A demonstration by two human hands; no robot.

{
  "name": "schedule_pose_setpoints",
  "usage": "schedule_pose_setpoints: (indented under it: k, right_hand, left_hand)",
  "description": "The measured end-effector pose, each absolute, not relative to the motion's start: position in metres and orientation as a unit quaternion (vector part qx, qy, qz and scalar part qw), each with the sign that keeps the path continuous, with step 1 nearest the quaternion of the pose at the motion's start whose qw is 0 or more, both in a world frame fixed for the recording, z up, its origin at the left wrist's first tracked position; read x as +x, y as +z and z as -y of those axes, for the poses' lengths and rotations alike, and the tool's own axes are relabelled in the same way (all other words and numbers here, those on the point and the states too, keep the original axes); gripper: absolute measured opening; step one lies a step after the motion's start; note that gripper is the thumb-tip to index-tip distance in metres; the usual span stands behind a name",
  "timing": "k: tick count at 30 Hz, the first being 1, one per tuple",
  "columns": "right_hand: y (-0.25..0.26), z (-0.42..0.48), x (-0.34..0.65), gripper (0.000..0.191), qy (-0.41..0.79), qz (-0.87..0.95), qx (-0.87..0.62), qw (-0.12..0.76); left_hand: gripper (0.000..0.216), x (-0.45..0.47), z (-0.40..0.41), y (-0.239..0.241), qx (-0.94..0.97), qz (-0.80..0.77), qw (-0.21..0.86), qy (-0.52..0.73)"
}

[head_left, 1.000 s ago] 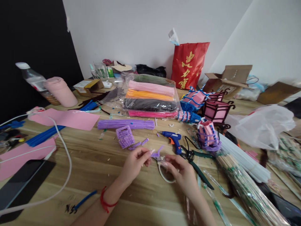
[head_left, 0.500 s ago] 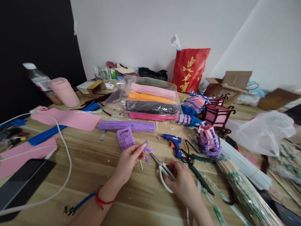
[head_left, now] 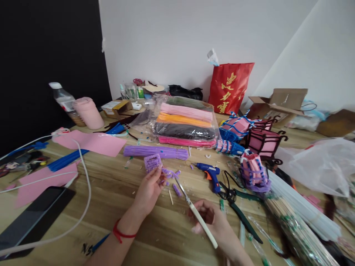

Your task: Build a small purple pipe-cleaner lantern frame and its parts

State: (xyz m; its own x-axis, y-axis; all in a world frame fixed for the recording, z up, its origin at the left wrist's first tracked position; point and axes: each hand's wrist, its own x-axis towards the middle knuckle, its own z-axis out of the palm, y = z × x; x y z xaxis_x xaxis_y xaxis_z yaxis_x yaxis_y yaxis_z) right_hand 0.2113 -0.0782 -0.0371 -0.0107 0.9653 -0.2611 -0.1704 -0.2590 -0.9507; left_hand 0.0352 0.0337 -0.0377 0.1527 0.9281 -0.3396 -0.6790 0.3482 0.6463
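My left hand (head_left: 149,187), a red cord around its wrist, is closed in a pinch on a short purple pipe cleaner (head_left: 168,172) that sticks out to the right of the fingertips. Just behind those fingers lies a square purple pipe-cleaner piece (head_left: 152,162), partly covered by them. My right hand (head_left: 209,221) grips white-handled scissors (head_left: 200,218), turned edge-on, with the blade tips close to the pipe cleaner's end. A cut purple bit (head_left: 176,190) and a small wooden stick (head_left: 171,197) lie on the table between the hands.
A blue glue gun (head_left: 209,173) and green-handled pliers (head_left: 235,201) lie right of centre. Beyond stand pink lantern-like crafts (head_left: 253,170). Purple pipe cleaners (head_left: 156,152) and a bagged colour pack (head_left: 185,122) are behind. A white cable (head_left: 88,184) and phone (head_left: 34,210) lie left.
My left hand has drawn back beside the square purple piece. My right hand has turned the scissors edge-on, handles nearer me. The whole view has shifted slightly.
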Motion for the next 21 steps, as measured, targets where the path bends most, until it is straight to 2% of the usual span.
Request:
schedule_pose_setpoints:
  k: [7,16,21]
  right_hand:
    - [-0.031,0.075,0.206,0.043,0.613,0.371,-0.495,0.491]
    - [-0.037,0.074,0.207,0.039,0.588,0.368,-0.491,0.528]
    - [-0.047,0.078,0.209,0.032,0.541,0.402,-0.537,0.508]
  left_hand:
    - [0.021,0.045,-0.023,-0.043,0.223,-0.352,0.775,0.475]
    - [0.022,0.049,-0.016,-0.039,0.222,-0.362,0.805,0.415]
    - [0.018,0.05,-0.013,-0.042,0.2,-0.355,0.827,0.387]
